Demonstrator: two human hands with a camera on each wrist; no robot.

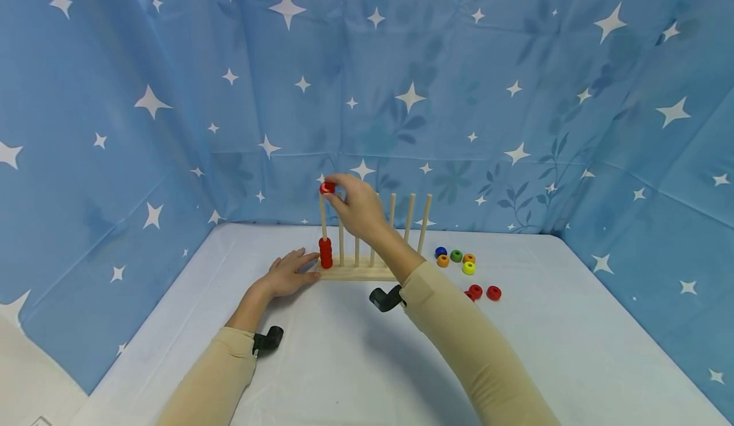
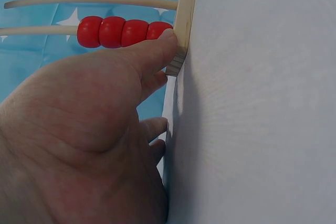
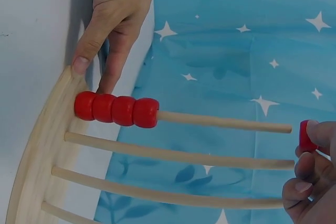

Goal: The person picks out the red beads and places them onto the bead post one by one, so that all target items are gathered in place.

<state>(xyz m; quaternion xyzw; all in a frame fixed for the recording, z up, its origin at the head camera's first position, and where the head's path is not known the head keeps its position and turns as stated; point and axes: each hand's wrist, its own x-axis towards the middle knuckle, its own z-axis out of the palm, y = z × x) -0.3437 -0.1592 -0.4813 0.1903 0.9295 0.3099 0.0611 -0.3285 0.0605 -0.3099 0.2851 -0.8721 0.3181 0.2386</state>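
Note:
At the top of the leftmost peg (image 3: pixel 226 121), my right hand (image 1: pixel 358 206) pinches a red bead (image 3: pixel 306 136) between thumb and fingertips. In the right wrist view this bead is just off the peg's tip, apart from it. Several red beads (image 1: pixel 325 253) are stacked at the foot of that same peg. My left hand (image 1: pixel 289 274) holds the left end of the wooden peg rack's base (image 2: pixel 184 22), thumb on one side and forefinger on the other. Its other fingers spread loosely near the tabletop.
Right of the rack lie a blue bead (image 1: pixel 440 251), a green bead (image 1: pixel 455 256), a yellow bead (image 1: pixel 469 267) and two orange beads (image 1: pixel 443 261). Nearer are loose red beads (image 1: pixel 494 293), one partly hidden by my right sleeve. A blue star-patterned curtain (image 1: pixel 367 95) surrounds the white table (image 1: pixel 321 362).

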